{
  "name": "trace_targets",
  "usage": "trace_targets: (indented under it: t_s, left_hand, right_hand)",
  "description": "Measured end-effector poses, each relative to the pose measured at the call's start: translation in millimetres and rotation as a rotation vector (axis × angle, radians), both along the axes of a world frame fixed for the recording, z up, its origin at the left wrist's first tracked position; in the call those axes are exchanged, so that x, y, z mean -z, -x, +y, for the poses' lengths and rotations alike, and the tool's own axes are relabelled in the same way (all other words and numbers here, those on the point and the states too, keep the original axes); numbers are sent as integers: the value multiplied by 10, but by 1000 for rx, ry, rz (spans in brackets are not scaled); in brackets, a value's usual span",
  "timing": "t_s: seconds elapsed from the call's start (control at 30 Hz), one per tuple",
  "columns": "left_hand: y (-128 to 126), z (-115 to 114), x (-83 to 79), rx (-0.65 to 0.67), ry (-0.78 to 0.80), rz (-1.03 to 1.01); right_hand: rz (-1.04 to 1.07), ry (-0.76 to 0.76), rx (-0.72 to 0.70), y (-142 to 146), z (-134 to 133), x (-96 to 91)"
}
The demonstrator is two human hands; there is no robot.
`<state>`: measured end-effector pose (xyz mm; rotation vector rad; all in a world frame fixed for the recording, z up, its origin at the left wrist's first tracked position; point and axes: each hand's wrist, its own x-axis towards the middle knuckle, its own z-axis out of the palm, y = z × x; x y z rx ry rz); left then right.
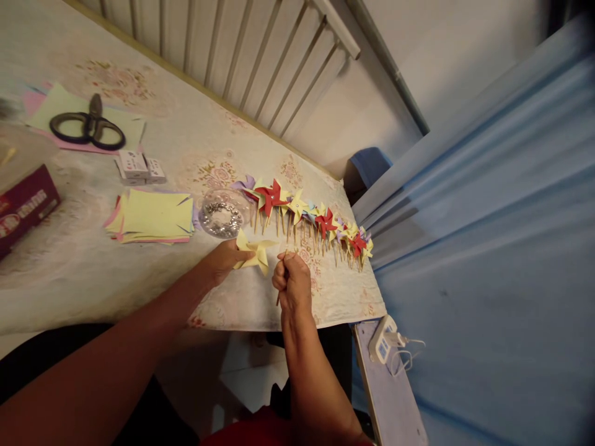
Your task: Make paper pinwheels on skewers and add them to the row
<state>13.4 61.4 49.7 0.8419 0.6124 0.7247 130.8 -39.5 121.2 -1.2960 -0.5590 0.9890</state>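
My left hand (223,260) pinches a yellow paper pinwheel (255,252) just above the table near its front edge. Right beside it, my right hand (290,282) is closed around a thin wooden stick (279,296) that points down out of the fist, its top close to the pinwheel. Behind both hands lies a row of finished pinwheels (309,217) in red, yellow and purple on wooden sticks.
A clear round dish of small silvery pieces (223,214) sits left of the row. A stack of cut yellow and pink paper (153,217), small white boxes (139,166), scissors (88,127), a red box (23,207), and a power strip (383,337) are around.
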Motion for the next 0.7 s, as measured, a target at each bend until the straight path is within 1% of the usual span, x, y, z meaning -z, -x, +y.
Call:
trace_targets:
  t_s: [0.1,0.23,0.33,0.43,0.5,0.6,0.7]
  left_hand:
    - [4,-6,-30,5,34,-14]
    - [11,-2,-52,7,23,-24]
    - [9,2,-45,7,55,-27]
    - [6,6,-42,-4,85,-32]
    - [6,11,-45,-21,94,-30]
    - [16,22,-44,-35,100,-6]
    - [42,21,-19,-40,91,20]
  right_hand:
    - [8,1,-28,3,3,13]
    - [-30,7,7,-24,9,71]
    - [-88,-7,64,-108,4,120]
    - [-183,-13,171,-254,-3,186]
    - [-187,8,210,-368,-5,262]
    - [-160,35,198,-539,-13,444]
    - [-254,93,234,-706,-71,662]
